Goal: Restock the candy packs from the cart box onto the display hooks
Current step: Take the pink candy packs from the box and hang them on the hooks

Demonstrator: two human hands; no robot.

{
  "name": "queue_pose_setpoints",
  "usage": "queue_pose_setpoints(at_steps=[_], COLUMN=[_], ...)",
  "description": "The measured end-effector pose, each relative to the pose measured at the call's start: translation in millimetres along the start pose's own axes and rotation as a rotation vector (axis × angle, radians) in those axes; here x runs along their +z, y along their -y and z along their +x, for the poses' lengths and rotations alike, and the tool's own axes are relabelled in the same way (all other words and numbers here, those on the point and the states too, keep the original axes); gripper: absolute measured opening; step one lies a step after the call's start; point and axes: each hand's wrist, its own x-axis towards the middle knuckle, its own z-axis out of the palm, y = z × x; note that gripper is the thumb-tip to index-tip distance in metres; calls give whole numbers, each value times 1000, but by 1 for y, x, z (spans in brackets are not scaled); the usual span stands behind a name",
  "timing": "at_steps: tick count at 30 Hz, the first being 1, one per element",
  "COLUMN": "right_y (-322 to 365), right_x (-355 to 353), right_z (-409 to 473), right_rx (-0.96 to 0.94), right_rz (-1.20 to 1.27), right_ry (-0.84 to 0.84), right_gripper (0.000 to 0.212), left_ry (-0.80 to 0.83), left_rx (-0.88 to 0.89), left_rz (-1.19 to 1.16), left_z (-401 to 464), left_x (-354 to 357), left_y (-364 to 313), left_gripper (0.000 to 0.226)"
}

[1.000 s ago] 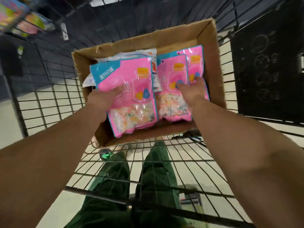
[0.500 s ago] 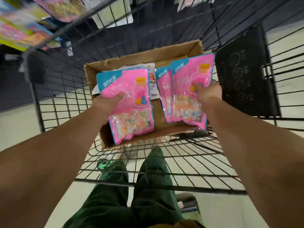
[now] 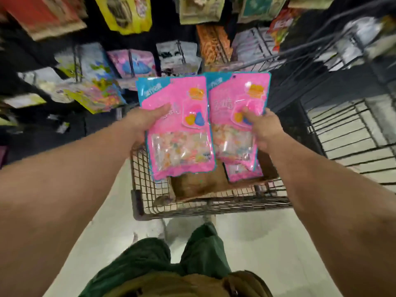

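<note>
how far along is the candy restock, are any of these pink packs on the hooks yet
Done: pink packs are lifted out of the cardboard box in the cart. In hand: the left hand grips one pink pack; the right hand grips pink packs, with a second showing behind the front one. Left: neither hand's packs hang on the display hooks yet; the hanging packs beyond are too blurred to count.

Hanging packs (image 3: pixel 132 65) at 11–12 o'clock motion-blurred; print unreadable, hooks not discernible. Top row cut by upper edge. Left hand (image 3: pixel 141 123) fingers hidden behind left candy pack (image 3: pixel 175 125). Second pack behind right candy pack (image 3: pixel 237 116), only its bottom showing. Cardboard box (image 3: pixel 205 185) interior mostly covered. Both forearms cut by side edges.
</note>
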Motion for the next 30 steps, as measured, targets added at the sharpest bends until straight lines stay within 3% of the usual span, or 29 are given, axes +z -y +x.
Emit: queue_pose_setpoints(at_steps=[3, 6, 12, 16, 23, 26, 30], right_y=[29, 57, 105, 129, 149, 151, 151], right_x=[39, 75, 143, 190, 256, 289, 340], right_z=[-41, -73, -118, -140, -193, -220, -259], right_rx=[-32, -79, -151, -203, -236, -239, -243], right_rz=[94, 94, 105, 86, 42, 4, -50], right_ry=[131, 191, 327, 476, 741, 841, 986], right_gripper=[8, 26, 7, 3, 22, 26, 9], left_ry=[-34, -88, -256, -389, -662, -768, -861], left_rx=[90, 134, 226, 278, 366, 381, 377], left_rz=[48, -10, -133, -217, -262, -306, -415], left_z=[-22, -53, -116, -157, -234, -266, -304], left_x=[-42, -84, -152, -201, -273, -304, -354], left_y=[-26, -49, -77, -77, -62, -46, -15], left_gripper=[49, 31, 23, 52, 35, 44, 58])
